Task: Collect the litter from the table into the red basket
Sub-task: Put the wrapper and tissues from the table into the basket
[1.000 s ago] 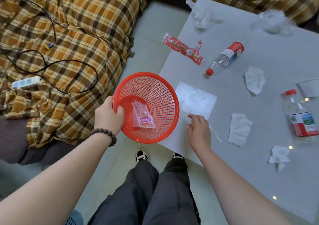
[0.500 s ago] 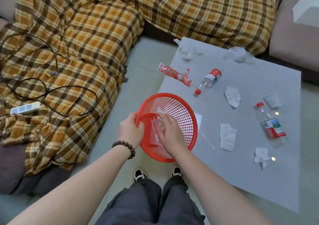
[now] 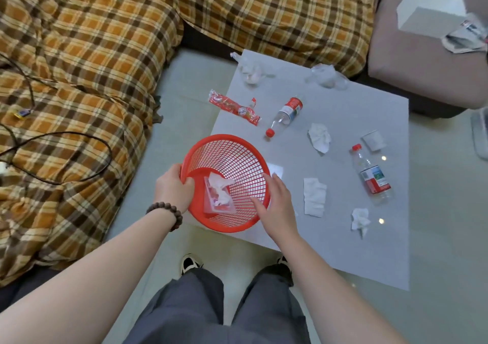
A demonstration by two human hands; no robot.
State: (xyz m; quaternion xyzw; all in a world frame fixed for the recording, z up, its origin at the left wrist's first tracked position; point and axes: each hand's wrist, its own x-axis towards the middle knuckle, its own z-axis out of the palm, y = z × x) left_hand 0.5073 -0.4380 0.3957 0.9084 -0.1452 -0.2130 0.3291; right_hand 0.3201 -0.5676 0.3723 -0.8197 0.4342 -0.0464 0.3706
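Observation:
My left hand (image 3: 173,189) grips the left rim of the red basket (image 3: 237,151), held tilted at the table's near-left corner. A pink wrapper and a clear crumpled piece (image 3: 219,192) lie inside the basket. My right hand (image 3: 274,206) hovers open over the basket's right rim, holding nothing. On the grey table (image 3: 369,251) lie a red wrapper (image 3: 233,107), two plastic bottles (image 3: 286,114) (image 3: 371,177), a folded tissue (image 3: 313,197), crumpled tissues (image 3: 319,136) (image 3: 359,219), a small paper cup (image 3: 372,140) and crumpled plastic (image 3: 326,75) (image 3: 249,69).
A plaid-covered sofa (image 3: 92,66) wraps the left and far sides, with black cables (image 3: 66,137) on it. A grey seat (image 3: 422,61) with a white box (image 3: 433,11) stands far right. My legs and shoes (image 3: 190,263) are below the table edge.
My right hand picked the clear piece off the table, put it into the basket, let go and pulled back to the rim. The view rose and widened.

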